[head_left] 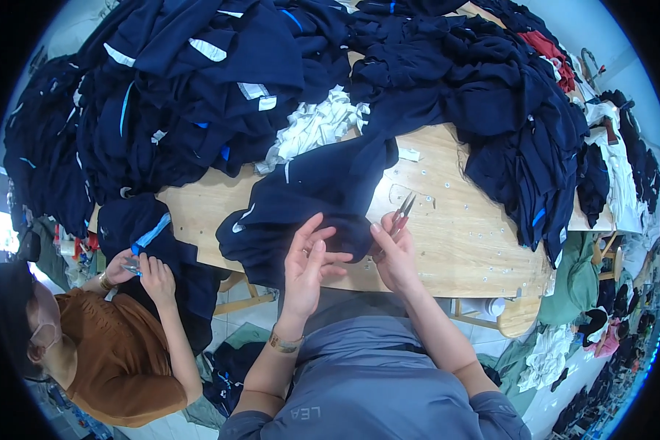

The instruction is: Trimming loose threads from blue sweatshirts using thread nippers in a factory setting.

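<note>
Navy garment just beyond both hands, snips in the right

Nearest: gray top worn, bracelet [284,342] seen on left wrist. Left hand [309,264] held palm-inward over the near part of the navy garment [312,187], fingers spread well apart; nothing seen gripped, though whether a thread is held cannot be told. Right hand [394,253] placed at the garment's near right corner, fingers curled closed around thread snips [405,205], blades pointed away from the body and slightly right. Whether cloth is also pinched by thumb and index cannot be told.

Key relation: garment is laid ahead of the left hand and to the left of the right hand; long axis run from near left to far right. Left hand is nearer to its middle, right hand to its right edge. Snips' blades are set just beside that edge, over bare worktop [462,242]; near end of the cloth is draped over the worktop's front edge.

To the left, another navy garment [128,216] is handled by a co-worker [125,352] in a brown top.

Farther: white fabric scraps [317,126] heaped; navy garments piled left [191,110] and right [491,81]. Farthest right: red cloth [546,51].
</note>
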Motion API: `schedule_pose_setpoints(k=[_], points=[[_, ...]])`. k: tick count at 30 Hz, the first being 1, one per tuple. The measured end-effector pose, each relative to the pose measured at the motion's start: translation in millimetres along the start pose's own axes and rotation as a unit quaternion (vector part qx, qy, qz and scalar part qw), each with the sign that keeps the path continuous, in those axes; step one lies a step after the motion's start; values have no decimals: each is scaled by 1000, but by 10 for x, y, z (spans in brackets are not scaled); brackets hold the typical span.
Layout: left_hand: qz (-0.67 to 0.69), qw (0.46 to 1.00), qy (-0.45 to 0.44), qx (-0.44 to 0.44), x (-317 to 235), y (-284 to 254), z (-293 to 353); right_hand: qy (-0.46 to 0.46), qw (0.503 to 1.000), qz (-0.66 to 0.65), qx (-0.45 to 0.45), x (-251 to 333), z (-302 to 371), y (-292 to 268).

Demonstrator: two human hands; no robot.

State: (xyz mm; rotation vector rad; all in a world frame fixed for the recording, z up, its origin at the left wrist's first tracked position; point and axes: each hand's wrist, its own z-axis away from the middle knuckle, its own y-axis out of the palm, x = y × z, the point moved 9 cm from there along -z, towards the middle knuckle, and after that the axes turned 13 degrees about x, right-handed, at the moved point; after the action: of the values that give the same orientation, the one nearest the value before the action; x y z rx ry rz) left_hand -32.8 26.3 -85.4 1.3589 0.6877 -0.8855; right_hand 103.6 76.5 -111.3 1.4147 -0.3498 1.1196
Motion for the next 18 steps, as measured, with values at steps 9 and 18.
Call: schedule_pose_setpoints(k=[9, 18], points=[[-134, 990, 37, -36, -46, -15, -5, -17, 1000, -8, 10, 26, 20, 21], [-201, 971, 88, -94, -204, -136, 35, -11, 964, 262, 37, 141, -339, -233]])
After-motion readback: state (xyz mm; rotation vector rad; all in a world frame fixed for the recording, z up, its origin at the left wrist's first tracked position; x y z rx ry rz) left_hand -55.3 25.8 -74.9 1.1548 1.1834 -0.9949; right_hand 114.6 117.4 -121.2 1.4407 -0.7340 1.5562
